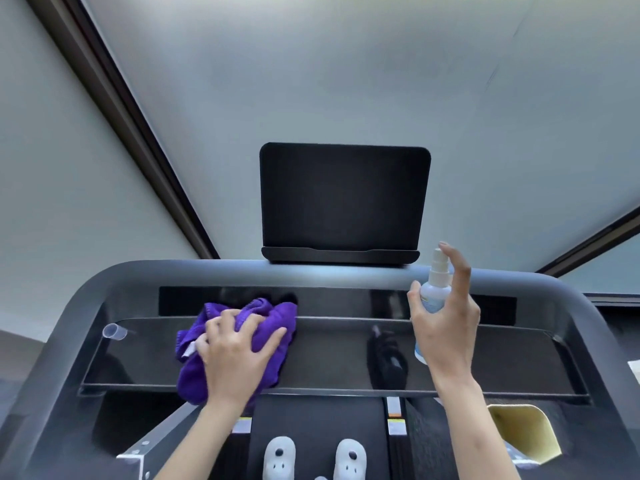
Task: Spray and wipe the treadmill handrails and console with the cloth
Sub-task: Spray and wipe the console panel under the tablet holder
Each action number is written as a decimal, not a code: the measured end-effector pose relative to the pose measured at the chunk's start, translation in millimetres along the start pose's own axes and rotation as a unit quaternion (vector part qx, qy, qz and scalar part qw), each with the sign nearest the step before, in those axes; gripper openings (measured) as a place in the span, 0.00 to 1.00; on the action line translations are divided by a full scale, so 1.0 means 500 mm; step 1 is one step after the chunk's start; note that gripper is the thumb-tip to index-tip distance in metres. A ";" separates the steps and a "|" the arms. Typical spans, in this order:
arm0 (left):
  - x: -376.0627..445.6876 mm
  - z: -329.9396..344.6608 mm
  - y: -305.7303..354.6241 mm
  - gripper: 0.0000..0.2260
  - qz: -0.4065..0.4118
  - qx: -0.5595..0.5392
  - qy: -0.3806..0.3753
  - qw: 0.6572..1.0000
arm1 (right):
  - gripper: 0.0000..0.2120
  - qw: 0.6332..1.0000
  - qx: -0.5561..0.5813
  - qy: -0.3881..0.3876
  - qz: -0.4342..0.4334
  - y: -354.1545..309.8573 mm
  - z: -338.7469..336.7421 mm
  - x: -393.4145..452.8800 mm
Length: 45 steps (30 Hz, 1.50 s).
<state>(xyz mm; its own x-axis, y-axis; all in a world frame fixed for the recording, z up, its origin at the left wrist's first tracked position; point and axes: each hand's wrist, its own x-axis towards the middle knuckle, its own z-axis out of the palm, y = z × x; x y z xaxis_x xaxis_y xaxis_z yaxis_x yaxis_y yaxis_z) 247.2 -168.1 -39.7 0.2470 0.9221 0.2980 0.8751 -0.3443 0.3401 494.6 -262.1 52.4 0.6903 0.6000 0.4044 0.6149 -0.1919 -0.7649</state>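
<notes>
A bunched purple cloth (270,315) lies on the left half of the treadmill's glossy black console panel (332,355). My left hand (235,358) presses on top of it, fingers curled into its folds. To the right, my right hand (446,317) holds a small white spray bottle (434,289) upright above the console, index finger raised beside the nozzle. The dark grey handrail frame (242,271) curves around the console. A black tablet holder (343,202) stands at the back centre.
A clear plastic cap (114,331) lies at the console's left end. A yellow-lined pocket (523,431) sits at lower right. White slippers (311,457) stand on the dark belt below. A pale blind and dark window frames fill the background.
</notes>
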 end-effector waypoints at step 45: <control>-0.030 0.118 0.286 0.24 0.055 -0.060 0.021 0.996 | 0.30 0.992 -0.012 0.074 0.096 0.209 -0.246 -0.008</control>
<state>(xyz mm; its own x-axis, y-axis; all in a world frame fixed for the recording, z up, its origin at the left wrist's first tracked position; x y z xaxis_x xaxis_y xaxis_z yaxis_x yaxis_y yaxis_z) 392.9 -221.0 -48.1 0.3184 0.8701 0.3761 0.7866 -0.4639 0.4074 602.9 -379.9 32.4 0.8435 0.4294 0.3226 0.4737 -0.3120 -0.8236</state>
